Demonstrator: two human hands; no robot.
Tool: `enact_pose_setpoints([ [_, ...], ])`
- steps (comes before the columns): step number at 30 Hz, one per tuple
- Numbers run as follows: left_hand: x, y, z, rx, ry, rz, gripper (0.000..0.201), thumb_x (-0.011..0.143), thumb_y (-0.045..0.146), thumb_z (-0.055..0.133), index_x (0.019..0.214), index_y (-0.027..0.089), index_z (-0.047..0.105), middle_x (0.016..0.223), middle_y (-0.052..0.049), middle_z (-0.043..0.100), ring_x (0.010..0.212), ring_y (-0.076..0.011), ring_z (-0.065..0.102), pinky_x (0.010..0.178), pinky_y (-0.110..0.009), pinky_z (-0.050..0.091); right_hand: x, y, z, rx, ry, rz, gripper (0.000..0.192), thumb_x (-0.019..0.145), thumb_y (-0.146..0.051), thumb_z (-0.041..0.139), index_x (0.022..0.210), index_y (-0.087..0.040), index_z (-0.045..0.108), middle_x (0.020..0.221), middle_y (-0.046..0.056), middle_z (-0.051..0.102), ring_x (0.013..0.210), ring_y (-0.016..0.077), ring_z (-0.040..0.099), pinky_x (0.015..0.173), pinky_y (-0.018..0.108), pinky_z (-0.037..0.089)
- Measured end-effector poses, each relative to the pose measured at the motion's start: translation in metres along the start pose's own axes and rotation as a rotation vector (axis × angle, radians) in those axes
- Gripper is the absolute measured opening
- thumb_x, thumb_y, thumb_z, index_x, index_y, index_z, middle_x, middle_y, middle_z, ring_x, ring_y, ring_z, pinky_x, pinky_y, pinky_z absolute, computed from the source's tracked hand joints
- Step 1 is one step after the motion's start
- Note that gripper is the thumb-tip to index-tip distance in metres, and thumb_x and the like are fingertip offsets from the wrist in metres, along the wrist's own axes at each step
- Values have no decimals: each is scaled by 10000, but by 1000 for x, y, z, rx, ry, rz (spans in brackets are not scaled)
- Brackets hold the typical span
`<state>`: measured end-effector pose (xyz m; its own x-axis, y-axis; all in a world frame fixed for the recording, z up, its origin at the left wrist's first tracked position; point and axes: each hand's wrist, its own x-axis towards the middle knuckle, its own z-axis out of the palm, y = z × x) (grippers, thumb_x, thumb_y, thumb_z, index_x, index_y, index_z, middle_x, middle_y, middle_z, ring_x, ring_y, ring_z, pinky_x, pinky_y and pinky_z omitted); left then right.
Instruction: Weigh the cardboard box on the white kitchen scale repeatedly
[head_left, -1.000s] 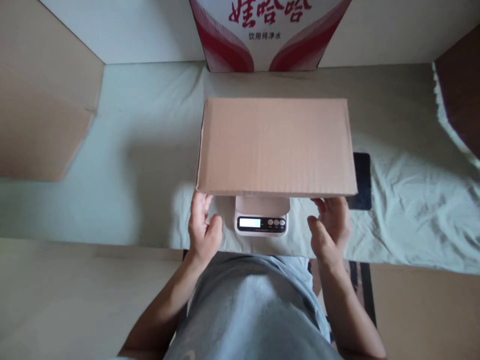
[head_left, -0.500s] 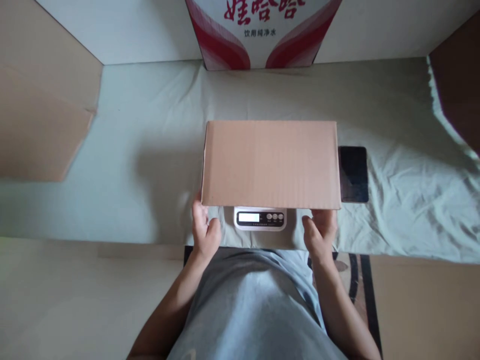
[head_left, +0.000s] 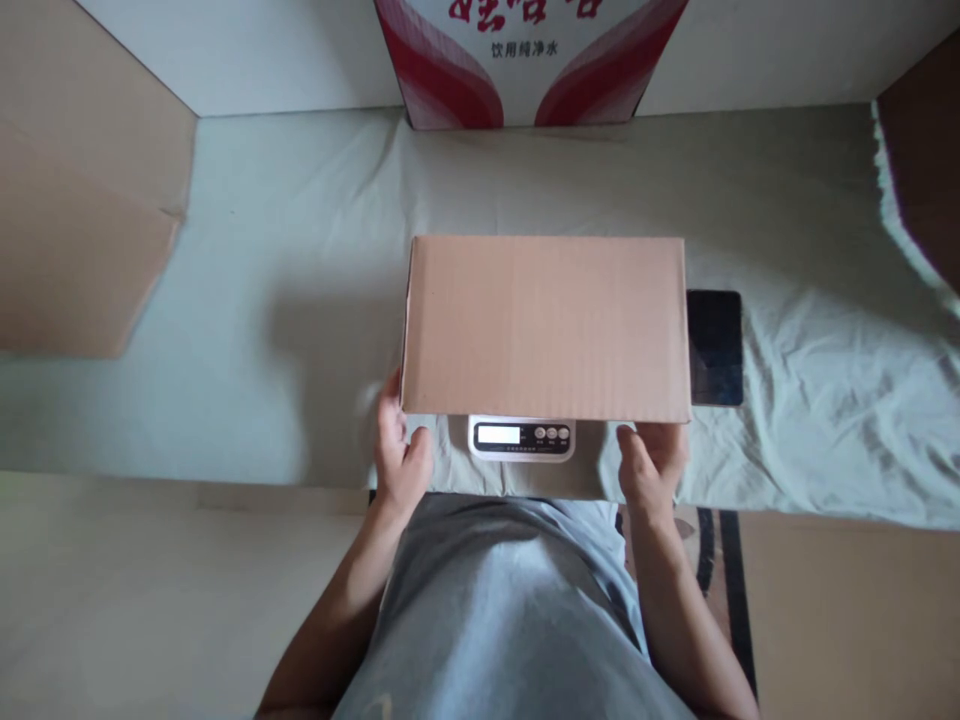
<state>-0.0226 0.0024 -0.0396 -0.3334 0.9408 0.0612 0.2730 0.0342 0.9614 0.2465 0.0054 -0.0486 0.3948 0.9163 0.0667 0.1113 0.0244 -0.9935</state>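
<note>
We see the cardboard box (head_left: 546, 326) at frame centre, lid side flat toward us, sitting over the kitchen scale (head_left: 522, 438), whose display strip pokes out just below the box's near edge. Left hand (head_left: 401, 455) is at the box's lower left corner, fingers tucked under the edge, thumb out in front; right hand (head_left: 651, 462) is likewise at the lower right corner, fingers going under the edge. Both look like they are gripping the box's underside, but the contact is hidden by the box, so we can't tell for sure. Against half a second ago: the box is almost where it was, a touch wider in the frame and its right edge now closer to the dark phone (head_left: 715, 347) at right centre, nearly touching in the view. A second ago the box was higher and larger in the frame, showing more of the scale platform; now only the display shows. The hands have crept in tighter to the corners. The pale sheet (head_left: 262, 300) covers the surface, with the red-and-white carton (head_left: 525, 70) at top centre.
</note>
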Motion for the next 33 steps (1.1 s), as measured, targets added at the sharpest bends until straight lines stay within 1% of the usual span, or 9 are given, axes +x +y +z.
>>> enact_pose_setpoints([
  [4,3,35,-8,-119,21,99,592,787,156,525,1358,290,447,1424,-46,504,1340,-230,455,1138,-412,376,2,-31,7,68,75,-131,510,724,-305,626,1228,-246,576,1261,70,595,1187,271,550,1049,507,393],
  [7,4,48,-5,-202,-17,87,487,868,332,465,1353,291,464,1412,-50,515,1327,-245,462,1093,-425,431,5,-45,16,105,27,-151,490,766,-386,570,1233,-238,580,1229,73,603,1184,268,545,1071,500,374],
  [10,11,55,4,-248,-29,94,465,900,419,419,1351,312,458,1368,-39,544,1291,-232,491,1060,-417,461,14,-54,25,87,-18,-174,543,769,-478,552,1269,-267,537,1201,68,593,1173,279,544,1071,519,377],
  [14,39,66,16,-260,-6,211,456,887,464,446,1327,343,458,1353,-10,523,1317,-242,457,1105,-441,404,39,-66,36,121,20,-265,568,725,-517,579,1246,-295,534,1212,54,573,1189,298,536,1043,522,414],
  [17,68,71,23,-197,-18,272,482,895,521,421,1342,343,410,1376,-12,486,1341,-264,434,1122,-478,363,65,-70,44,54,-8,-280,595,726,-589,548,1256,-321,504,1220,54,567,1192,305,541,1037,518,433],
  [20,92,67,31,-110,-24,269,512,910,560,370,1364,322,352,1418,-32,442,1376,-277,391,1100,-486,377,85,-67,53,-8,-70,-301,621,754,-633,503,1300,-342,442,1292,53,535,1251,299,510,1067,503,425],
  [23,107,57,39,-93,-24,238,504,923,549,356,1369,317,336,1441,-38,424,1384,-260,387,1100,-460,379,97,-57,63,35,-101,-326,624,771,-604,513,1316,-311,433,1336,59,521,1283,298,490,1082,507,413],
  [28,116,37,49,-106,-3,161,508,920,548,375,1362,299,352,1451,-60,435,1353,-234,434,1107,-440,372,107,-41,71,69,-130,-290,578,787,-552,539,1299,-294,465,1334,61,534,1308,297,471,1105,526,374],
  [33,120,17,48,-74,-27,90,518,911,570,367,1331,274,426,1421,-80,485,1335,-223,457,1103,-409,384,107,-24,67,26,-201,-181,509,829,-525,494,1290,-310,477,1341,45,538,1265,265,498,1091,489,396],
])
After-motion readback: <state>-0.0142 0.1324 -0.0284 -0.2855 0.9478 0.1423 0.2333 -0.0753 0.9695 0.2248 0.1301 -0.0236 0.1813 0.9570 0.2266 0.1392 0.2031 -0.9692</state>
